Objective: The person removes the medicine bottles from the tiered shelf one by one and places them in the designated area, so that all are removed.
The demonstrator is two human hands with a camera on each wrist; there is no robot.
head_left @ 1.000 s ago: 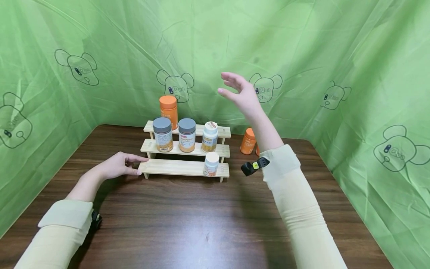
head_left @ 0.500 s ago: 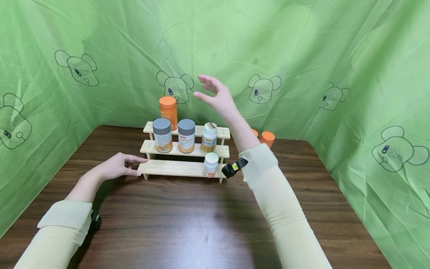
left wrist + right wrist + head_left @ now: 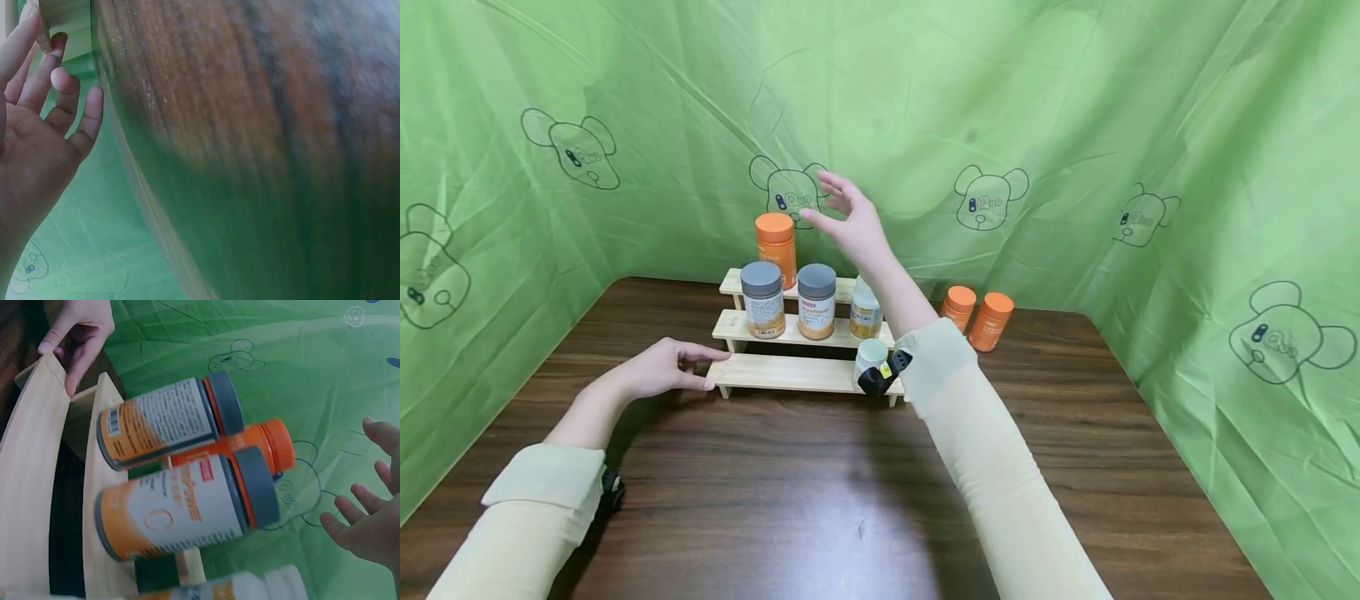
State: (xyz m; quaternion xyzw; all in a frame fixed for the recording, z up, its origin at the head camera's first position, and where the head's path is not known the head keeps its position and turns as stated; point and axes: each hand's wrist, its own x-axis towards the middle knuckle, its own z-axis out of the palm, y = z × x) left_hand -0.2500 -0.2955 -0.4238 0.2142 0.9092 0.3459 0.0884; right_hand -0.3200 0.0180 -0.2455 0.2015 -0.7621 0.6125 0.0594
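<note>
Right wrist view: grey-lidded bottle [image 3: 181, 509] label possibly "Power"; right hand [image 3: 369, 519] fingers spread, grasping nothing.

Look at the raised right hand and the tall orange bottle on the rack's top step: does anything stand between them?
Nothing visible does. The right hand hovers open beside the orange bottle, level with its cap; the grey-lidded jars stand a step lower.

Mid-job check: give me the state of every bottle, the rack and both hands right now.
Left hand: open, fingers touching the rack's left end.
Right hand: open, raised above the rack, holding nothing.
Wooden rack: level on the table.
Orange bottle: upright, capped, top step.
Two grey-capped bottles: upright, middle step.
Two orange bottles: upright on the table, right of the rack.
</note>
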